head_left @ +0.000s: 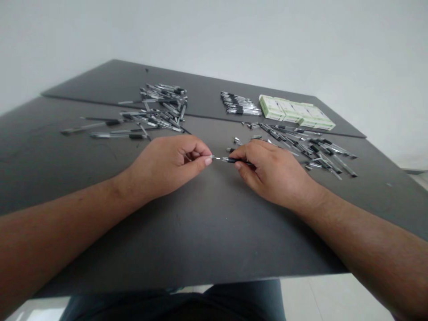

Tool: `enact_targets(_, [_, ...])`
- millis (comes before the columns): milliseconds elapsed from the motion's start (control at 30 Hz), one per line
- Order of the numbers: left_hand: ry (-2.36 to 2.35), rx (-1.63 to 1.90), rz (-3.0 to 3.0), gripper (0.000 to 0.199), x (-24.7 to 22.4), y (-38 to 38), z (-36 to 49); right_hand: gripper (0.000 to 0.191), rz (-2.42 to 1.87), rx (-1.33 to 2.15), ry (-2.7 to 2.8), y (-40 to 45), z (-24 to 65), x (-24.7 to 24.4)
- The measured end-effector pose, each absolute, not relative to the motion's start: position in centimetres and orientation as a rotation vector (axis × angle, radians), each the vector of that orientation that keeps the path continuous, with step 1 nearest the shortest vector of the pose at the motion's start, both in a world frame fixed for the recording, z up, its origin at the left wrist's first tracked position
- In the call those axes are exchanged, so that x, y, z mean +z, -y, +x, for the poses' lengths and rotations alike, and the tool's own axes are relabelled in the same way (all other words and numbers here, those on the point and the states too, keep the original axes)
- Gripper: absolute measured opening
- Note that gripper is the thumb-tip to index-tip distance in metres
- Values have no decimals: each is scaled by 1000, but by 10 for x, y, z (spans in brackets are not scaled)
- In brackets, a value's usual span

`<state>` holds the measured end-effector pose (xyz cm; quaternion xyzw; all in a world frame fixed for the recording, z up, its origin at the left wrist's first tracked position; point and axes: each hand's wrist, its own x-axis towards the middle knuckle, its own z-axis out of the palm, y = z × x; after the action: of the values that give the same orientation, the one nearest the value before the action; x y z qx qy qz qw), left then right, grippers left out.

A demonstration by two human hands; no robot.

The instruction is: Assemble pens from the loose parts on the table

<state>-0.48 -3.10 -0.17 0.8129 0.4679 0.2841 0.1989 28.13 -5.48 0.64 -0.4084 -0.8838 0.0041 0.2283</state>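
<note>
Background: plain pale wall, with light floor tiles below the near edge.
Worktop: dark grey, a seam running across it beyond the pen.
Pen (landmark): clear barrel tip, black sleeve, metal point; held level above the worktop between both hands, metal point toward the left.
Left hand: left of the pen; grip closed, thumb and forefinger pinching a small pale tip piece at the metal point. Whether the two are joined: cannot tell.
Right hand: grip closed on the pen's black sleeve, thumb nearer the body; rear of the pen hidden.
Left pile: loose pens, crossed, beyond and left of the pen.
Row: pens side by side, beyond the pen, slightly right.
Boxes: green and white, beyond and right of the pen, lying flat.
Right pile: scattered pens, right of the pen.
Silver bits: small, beyond the pen, slightly right.
Legs: dark clothing, on the body side of the pen.
</note>
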Motion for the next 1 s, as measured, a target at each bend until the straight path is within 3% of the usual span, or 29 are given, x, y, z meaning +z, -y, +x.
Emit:
enact_targets(433, [-1202, 698, 2355, 21, -4, 33, -2, 29, -1051, -67, 2520, 61, 274, 4])
enact_targets(733, [-1177, 717, 2369, 19, -4, 32, -2, 13, -1176, -40, 2463, 65, 270, 10])
enact_targets(1000, [-1166, 724, 2327, 17, -4, 32, -3, 15, -1162, 37, 2480, 62, 272, 6])
